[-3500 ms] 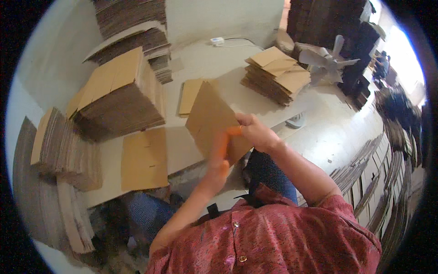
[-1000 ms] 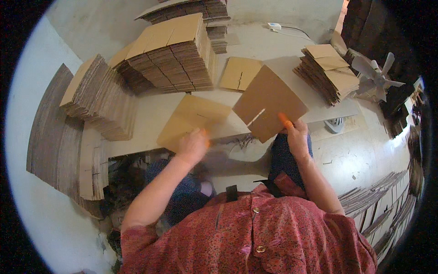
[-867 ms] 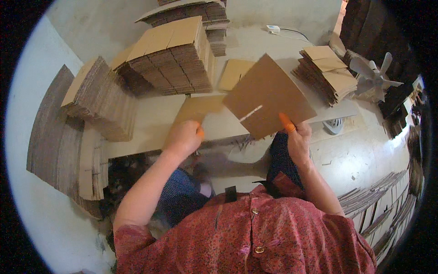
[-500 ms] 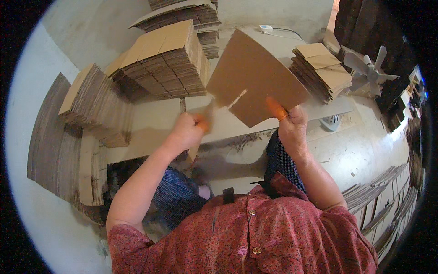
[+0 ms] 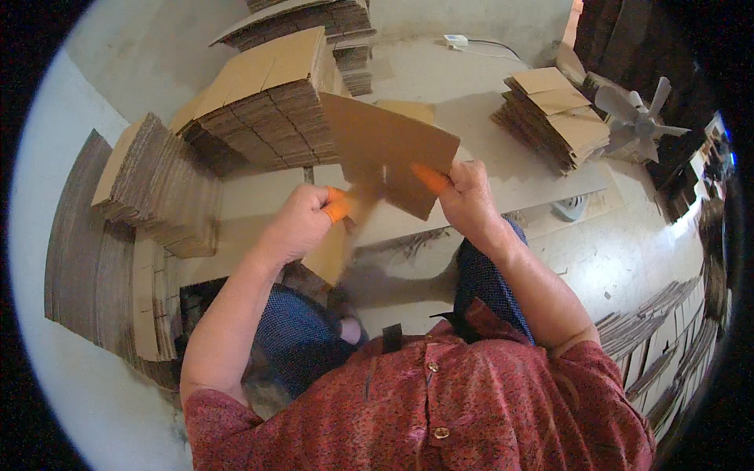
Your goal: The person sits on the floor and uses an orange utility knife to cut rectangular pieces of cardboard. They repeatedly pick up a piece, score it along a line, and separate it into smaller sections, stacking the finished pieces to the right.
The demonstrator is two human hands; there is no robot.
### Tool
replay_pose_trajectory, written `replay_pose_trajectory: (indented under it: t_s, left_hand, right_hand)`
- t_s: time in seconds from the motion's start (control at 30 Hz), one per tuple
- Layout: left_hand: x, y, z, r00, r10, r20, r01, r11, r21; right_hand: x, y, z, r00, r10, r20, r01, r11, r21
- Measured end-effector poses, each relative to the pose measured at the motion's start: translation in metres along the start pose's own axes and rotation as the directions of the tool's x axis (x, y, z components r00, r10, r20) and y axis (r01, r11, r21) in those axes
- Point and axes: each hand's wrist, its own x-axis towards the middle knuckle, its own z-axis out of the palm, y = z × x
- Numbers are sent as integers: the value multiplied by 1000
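**Both hands hold a cardboard sheet above the tabletop**

I see my left hand (image 5: pixel 302 224) and my right hand (image 5: pixel 467 196) raised in front of me, and both of them hold one flat brown cardboard sheet (image 5: pixel 385 153). The sheet is in the air over the near edge of the tabletop (image 5: pixel 518 177), tilted, with its upper part turned away from me. The grip of the left hand is pressed together on the lower left flap of the sheet; an orange finger cover (image 5: pixel 338 208) is on the finger that pinches it. The grip of the right hand pinches the lower right edge of the sheet, also with an orange cover on the finger there. The lower part of the sheet near the left hand is blurred, so I cannot tell its exact shape.

Behind the sheet, at the far left part of the tabletop, stands a tall stack of folded cardboard (image 5: pixel 267 102). A lower stack of cardboard pieces (image 5: pixel 554 114) lies at the far right corner. A further stack (image 5: pixel 157 188) is at the left edge. On the floor at the right stands a small fan (image 5: pixel 636 118), near the right stack.
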Motion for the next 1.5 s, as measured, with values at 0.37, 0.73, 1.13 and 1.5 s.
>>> replay_pose_trajectory:
  t_s: [0.37, 0.73, 1.13, 1.5]
  left_hand:
    - [-6, -22, -19, 997, -51, -53, 1, 728, -686]
    - [-46, -98, 87, 782, 210, -587, -283, 959, -33]
    - [-23, -105, 97, 693, 77, -717, -289, 940, -178]
    - [0, -97, 89, 736, 233, -636, -336, 941, -44]
  right_hand:
    - [-21, 53, 49, 974, 150, 172, -120, 977, -177]
    - [-17, 102, 38, 999, 20, -48, -10, 978, 207]
    - [105, 197, 86, 897, 441, -38, -352, 657, -666]
    - [67, 296, -5, 893, 421, -159, -388, 900, 198]
